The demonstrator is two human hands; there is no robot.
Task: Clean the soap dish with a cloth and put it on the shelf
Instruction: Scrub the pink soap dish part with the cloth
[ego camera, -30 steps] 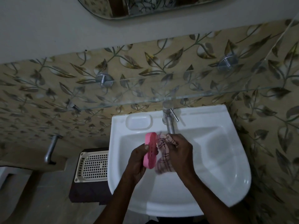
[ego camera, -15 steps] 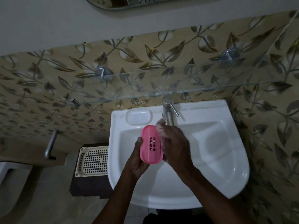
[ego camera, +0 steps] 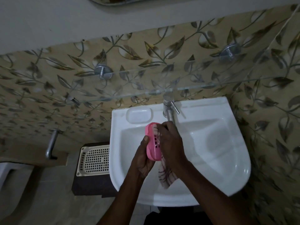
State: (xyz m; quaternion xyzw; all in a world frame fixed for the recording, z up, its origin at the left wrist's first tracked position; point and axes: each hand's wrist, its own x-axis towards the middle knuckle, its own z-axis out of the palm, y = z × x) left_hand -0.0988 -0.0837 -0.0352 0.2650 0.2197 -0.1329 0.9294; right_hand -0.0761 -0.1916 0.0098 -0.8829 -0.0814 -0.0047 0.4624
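Over the white sink (ego camera: 227,159), my left hand (ego camera: 142,158) grips a pink slotted soap dish (ego camera: 151,142) from the left side and holds it upright. My right hand (ego camera: 172,145) presses a pale checked cloth (ego camera: 166,174) against the dish's inner face. The cloth's loose end hangs below the dish. A clear glass shelf (ego camera: 186,88) runs along the wall just above the sink, on round metal brackets (ego camera: 103,72).
A steel tap (ego camera: 169,109) stands right behind my hands. A moulded soap recess (ego camera: 139,115) sits on the sink's back left rim. Left of the sink is a cream perforated basket (ego camera: 95,158) on a dark stand, with a metal pipe (ego camera: 52,143) further left.
The dish has turned from edge-on to showing its slotted face. My right hand has slid the cloth over it, and the cloth's end now hangs below. The view has shifted slightly.
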